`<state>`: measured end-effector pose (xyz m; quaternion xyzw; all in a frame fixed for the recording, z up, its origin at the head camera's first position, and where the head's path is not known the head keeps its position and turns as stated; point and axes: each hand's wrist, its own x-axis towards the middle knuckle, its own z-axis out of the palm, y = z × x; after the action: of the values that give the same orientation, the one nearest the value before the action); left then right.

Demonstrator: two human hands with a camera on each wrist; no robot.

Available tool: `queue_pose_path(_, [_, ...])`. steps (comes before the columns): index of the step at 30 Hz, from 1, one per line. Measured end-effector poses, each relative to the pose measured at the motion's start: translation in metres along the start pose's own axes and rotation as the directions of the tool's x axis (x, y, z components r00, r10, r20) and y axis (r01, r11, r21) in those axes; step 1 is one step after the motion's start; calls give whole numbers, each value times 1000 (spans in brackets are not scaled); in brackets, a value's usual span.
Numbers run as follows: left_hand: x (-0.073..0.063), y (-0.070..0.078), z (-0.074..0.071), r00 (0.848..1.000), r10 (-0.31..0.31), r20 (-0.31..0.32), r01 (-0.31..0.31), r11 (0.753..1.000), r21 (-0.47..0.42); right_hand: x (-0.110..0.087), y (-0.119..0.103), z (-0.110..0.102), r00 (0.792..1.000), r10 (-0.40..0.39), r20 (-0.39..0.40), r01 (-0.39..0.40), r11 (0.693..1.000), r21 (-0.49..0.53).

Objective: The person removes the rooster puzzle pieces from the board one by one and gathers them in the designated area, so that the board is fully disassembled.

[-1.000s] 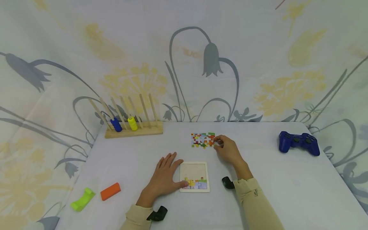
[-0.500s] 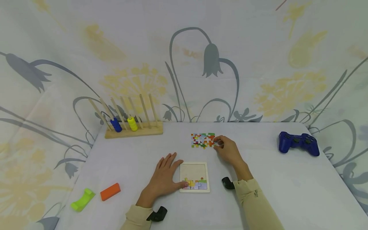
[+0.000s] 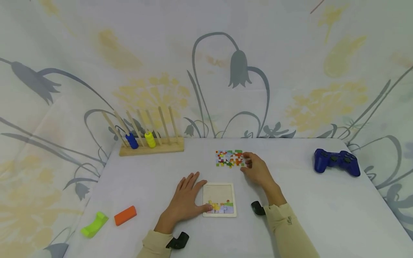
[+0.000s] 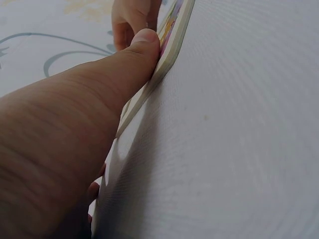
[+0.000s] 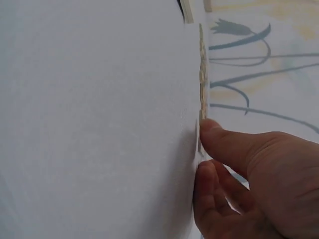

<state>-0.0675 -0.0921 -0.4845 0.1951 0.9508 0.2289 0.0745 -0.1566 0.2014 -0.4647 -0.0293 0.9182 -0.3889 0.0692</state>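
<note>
My left hand (image 3: 184, 202) lies spread at the left side of a square wooden puzzle tray (image 3: 235, 200). Its thumb (image 4: 144, 42) rests over the tray's lower left corner, on fitted puzzle pieces (image 3: 223, 208) along the bottom. Farther back, a cluster of loose jigsaw pieces (image 3: 229, 158) lies on the table. My right hand (image 3: 258, 170) is at the cluster's right edge, thumb and bent fingers apart. In the right wrist view the thumb (image 5: 212, 127) touches a thin piece (image 5: 200, 144) at the edge; the fingertips (image 5: 204, 172) sit just below it.
A wooden peg rack (image 3: 151, 148) with blue and yellow rings stands at the back left. A blue game controller (image 3: 337, 161) lies at the far right. At front left are an orange block (image 3: 125, 215) and a green curved block (image 3: 95, 224).
The right thumb and index finger have spread slightly farther apart beside the loose pieces. The left hand keeps its place on the tray; the head view has shifted a little.
</note>
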Motion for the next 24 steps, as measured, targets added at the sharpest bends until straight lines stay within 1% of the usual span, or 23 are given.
queue_pose_path(2, [0, 1, -1, 1000, 4, -5, -4, 1000, -1, -4, -4, 0, 1000, -3, 5, 3, 1000, -13])
queue_pose_path(5, [0, 2, -3, 1000, 2, 1, -2, 1000, -6, -13, -10, 4, 1000, -27, 11, 27, 997, -66])
queue_pose_path(8, [-1, 2, -4, 1000, -8, 24, 8, 1000, -6, -27, -18, 10, 997, -71, 33, 74, 990, -117])
queue_pose_path(10, [-1, 2, -5, 999, -15, 42, 16, 1000, -1, -38, -24, 15, 993, -104, 55, 110, 985, -133])
queue_pose_path(14, [-3, 3, -8, 996, -24, 89, 24, 1000, -4, -59, -38, 27, 982, -154, 106, 166, 979, -119])
queue_pose_path(16, [-3, 3, -10, 994, -22, 111, 23, 1000, -9, -67, -43, 34, 967, -205, 149, 222, 969, -110])
queue_pose_path(17, [-4, 3, -10, 993, -18, 119, 20, 1000, -17, -70, -46, 38, 956, -234, 179, 255, 962, -103])
queue_pose_path(20, [-4, 3, -11, 991, -5, 134, 7, 1000, -20, -78, -50, 48, 902, -334, 274, 367, 927, -74])
queue_pose_path(22, [-5, 3, -10, 992, 11, 129, -8, 1000, -20, -81, -52, 55, 871, -365, 329, 404, 913, -56])
queue_pose_path(23, [-5, 3, -11, 992, 15, 127, -13, 1000, -19, -82, -53, 58, 860, -374, 346, 417, 907, -56])
queue_pose_path(24, [-5, 3, -11, 992, 17, 125, -15, 1000, -15, -83, -55, 61, 855, -378, 356, 423, 904, -57])
